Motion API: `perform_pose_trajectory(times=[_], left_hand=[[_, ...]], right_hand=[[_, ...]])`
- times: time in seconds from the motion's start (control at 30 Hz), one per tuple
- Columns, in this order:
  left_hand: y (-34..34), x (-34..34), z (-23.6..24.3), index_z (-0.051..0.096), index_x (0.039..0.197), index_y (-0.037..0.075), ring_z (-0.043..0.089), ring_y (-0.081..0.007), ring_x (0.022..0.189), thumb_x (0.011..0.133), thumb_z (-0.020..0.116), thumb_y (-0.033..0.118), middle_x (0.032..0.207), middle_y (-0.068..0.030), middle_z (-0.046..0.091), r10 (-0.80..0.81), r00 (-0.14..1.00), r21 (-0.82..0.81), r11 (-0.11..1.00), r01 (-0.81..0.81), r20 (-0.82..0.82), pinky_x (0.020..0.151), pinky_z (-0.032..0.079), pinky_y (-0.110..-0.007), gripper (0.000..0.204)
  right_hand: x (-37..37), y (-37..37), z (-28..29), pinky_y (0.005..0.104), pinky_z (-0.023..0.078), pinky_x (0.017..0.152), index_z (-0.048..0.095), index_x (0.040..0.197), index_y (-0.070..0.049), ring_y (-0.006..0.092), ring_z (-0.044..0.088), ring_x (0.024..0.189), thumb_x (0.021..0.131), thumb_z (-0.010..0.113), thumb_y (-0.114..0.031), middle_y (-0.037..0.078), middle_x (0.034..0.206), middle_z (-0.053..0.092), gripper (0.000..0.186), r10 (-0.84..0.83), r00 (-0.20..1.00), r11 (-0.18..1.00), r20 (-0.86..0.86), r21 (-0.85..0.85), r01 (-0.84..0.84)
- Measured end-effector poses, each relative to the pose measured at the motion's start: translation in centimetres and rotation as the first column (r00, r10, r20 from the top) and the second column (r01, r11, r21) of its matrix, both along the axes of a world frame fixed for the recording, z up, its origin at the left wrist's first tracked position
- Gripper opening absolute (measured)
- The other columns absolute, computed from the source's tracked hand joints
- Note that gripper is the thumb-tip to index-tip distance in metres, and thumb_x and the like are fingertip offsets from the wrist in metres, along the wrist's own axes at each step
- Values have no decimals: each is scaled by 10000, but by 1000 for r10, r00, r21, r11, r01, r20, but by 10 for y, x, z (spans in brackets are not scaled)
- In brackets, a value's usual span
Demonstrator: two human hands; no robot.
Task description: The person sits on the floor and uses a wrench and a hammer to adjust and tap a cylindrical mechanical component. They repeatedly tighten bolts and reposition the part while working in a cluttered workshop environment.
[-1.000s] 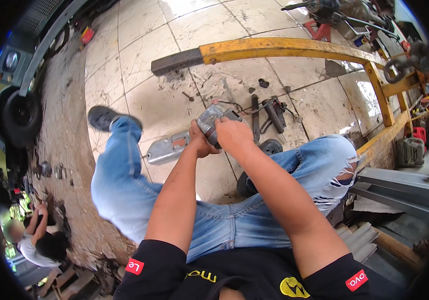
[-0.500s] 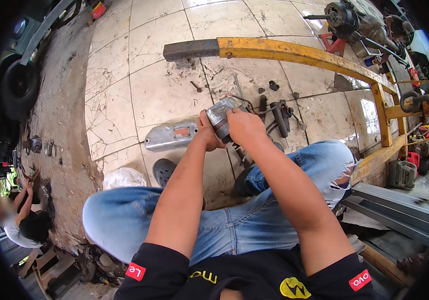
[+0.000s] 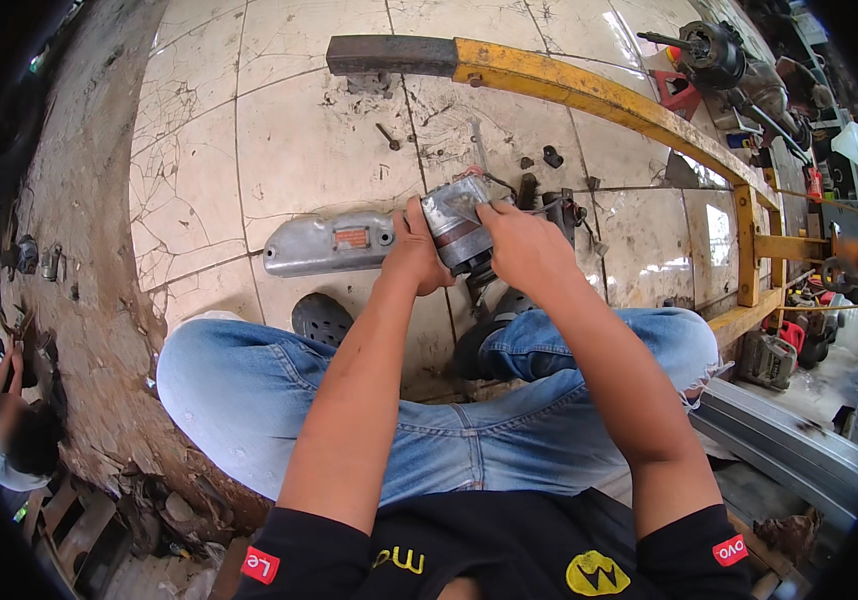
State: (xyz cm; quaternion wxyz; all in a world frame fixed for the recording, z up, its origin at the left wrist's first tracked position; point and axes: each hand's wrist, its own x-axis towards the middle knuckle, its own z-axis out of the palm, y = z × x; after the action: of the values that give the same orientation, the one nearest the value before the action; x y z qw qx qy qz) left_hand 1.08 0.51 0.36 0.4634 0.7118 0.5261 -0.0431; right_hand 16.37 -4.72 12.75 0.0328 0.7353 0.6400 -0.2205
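Observation:
My left hand (image 3: pixel 416 260) grips the left side of a silver, cylindrical motor-like part (image 3: pixel 457 224) with a dark band, a dark lower end and wires at its top. My right hand (image 3: pixel 527 250) is wrapped on its upper right, fingers on the casing. Just left lies an elongated silver metal cover (image 3: pixel 299 248) with an orange label. To the right, partly behind my right hand, are dark metal parts (image 3: pixel 567 217) with wiring. A small bolt (image 3: pixel 389 138), a silver wrench (image 3: pixel 476 135) and small black pieces (image 3: pixel 552 156) lie above, on the tiles (image 3: pixel 189 170).
A yellow steel frame (image 3: pixel 599 85) crosses above and runs down the right. An axle assembly (image 3: pixel 714 50) is at top right, steel channels (image 3: pixel 789 440) at lower right. My bent legs (image 3: pixel 229 390) and dark clogs (image 3: pixel 321 318) surround the work. Another person (image 3: pixel 9 435) is at the far left.
My left leg has drawn inward, its foot now below the silver cover. My hands still grip the part, which sits more upright. The view has shifted.

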Motion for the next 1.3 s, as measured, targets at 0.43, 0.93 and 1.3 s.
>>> perform_pose_trajectory(times=[0.43, 0.93, 1.3], left_hand=[[0, 1, 3, -145, 1534, 138, 532, -449, 1254, 566, 931, 217, 1587, -313, 29, -12, 1000, -27, 1000, 11, -19, 1021, 493, -430, 1449], [2, 0, 4, -142, 1532, 118, 552, -416, 1244, 587, 922, 197, 1589, -301, 28, -16, 999, -6, 1000, 15, -35, 1003, 506, -433, 1425], [-1, -1, 1, -144, 1527, 124, 536, -446, 1248, 584, 928, 202, 1583, -295, 48, -23, 1000, 8, 1000, 23, -7, 1013, 499, -437, 1430]], right_hand=[[5, 8, -3, 476, 525, 862, 572, 1293, -19, 383, 642, 1035, 775, 540, -9, 155, 1271, 611, 520, -32, 997, 999, -70, 2, 32], [8, 2, 1, 477, 528, 852, 585, 1278, -19, 382, 649, 1016, 786, 536, -10, 156, 1244, 625, 494, -39, 994, 999, -106, -3, 39], [9, 11, -6, 468, 528, 859, 590, 1267, -25, 372, 649, 1023, 772, 549, -4, 156, 1200, 637, 497, -25, 994, 999, -106, 25, 28]])
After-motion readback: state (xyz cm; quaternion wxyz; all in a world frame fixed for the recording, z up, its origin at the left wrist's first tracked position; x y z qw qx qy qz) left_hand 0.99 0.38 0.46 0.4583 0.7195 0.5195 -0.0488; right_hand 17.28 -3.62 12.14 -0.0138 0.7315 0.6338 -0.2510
